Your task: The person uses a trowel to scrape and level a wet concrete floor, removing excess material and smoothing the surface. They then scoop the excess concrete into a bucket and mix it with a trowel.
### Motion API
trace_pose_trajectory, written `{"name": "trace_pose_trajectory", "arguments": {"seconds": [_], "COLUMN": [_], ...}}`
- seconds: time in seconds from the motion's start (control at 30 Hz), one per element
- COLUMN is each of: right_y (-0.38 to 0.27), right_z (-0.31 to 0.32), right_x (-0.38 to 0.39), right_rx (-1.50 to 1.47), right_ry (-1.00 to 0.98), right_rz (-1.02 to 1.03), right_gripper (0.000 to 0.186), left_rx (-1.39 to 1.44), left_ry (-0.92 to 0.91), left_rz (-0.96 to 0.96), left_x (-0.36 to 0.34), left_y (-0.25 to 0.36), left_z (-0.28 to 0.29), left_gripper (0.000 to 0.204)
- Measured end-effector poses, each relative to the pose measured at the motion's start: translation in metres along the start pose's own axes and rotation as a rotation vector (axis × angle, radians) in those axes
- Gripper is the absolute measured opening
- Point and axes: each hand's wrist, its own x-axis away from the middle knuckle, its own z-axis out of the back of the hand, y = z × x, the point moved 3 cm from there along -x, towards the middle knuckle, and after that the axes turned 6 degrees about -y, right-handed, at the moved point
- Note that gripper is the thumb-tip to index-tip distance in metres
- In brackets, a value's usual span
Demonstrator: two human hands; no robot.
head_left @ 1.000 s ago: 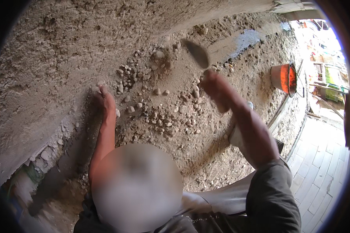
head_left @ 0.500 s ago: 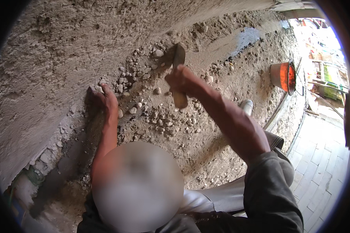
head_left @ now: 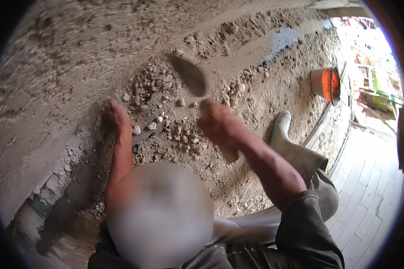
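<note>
My right hand (head_left: 217, 121) is closed round the wooden handle (head_left: 230, 154) of a trowel. Its dark, leaf-shaped blade (head_left: 189, 76) points up and left over loose stones and dirt, slightly blurred. At the foot of the rough wall, my left hand (head_left: 118, 114) reaches forward with its fingers stretched against the wall's base. Nothing shows in those fingers, though the far side of the hand is hidden. Right beside it lies a pale stone (head_left: 126, 96), part of a heap of small stones (head_left: 155, 83) between both hands.
A rough plastered wall (head_left: 67, 67) rises along the left. More gravel (head_left: 184, 136) lies scattered below the trowel. My light rubber boot (head_left: 296, 150) stands at right, near an orange and grey bucket (head_left: 323, 85). Beyond a raised edge runs a tiled walkway (head_left: 363, 193).
The trowel's blade has swung left and down, while my right hand has shifted down and slightly right. My left hand no longer shows the pale stone it was at before.
</note>
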Motion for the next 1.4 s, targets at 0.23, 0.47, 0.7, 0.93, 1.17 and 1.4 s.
{"name": "trace_pose_trajectory", "arguments": {"seconds": [0.23, 0.47, 0.7, 0.93, 1.17, 1.4], "right_y": [0.052, 0.011, 0.016, 0.093, 0.016, -0.028], "right_z": [-0.060, 0.015, -0.044, -0.094, -0.029, 0.005], "right_x": [-0.028, -0.061, 0.033, -0.046, -0.104, -0.088], "right_rx": [-1.423, -2.169, -1.296, -0.850, -0.595, -0.533], "right_ry": [0.115, -0.192, 0.185, -0.302, -0.399, -0.345], "right_rz": [-0.298, -0.324, -0.272, -0.552, -0.235, 0.028], "right_gripper": [0.019, 0.016, 0.030, 0.011, 0.011, 0.030], "left_rx": [-0.108, -0.066, -0.015, -0.001, -0.110, -0.122], "left_ry": [-0.014, 0.015, -0.081, -0.102, -0.157, 0.042], "left_rz": [0.019, 0.107, -0.051, -0.013, -0.030, 0.041], "left_x": [0.044, 0.011, 0.045, 0.031, 0.027, 0.002], "left_y": [0.031, -0.001, 0.040, 0.010, 0.014, -0.011], "left_z": [-0.016, -0.013, -0.009, -0.007, -0.014, -0.023], "left_gripper": [0.087, 0.092, 0.086, 0.089, 0.092, 0.094]}}
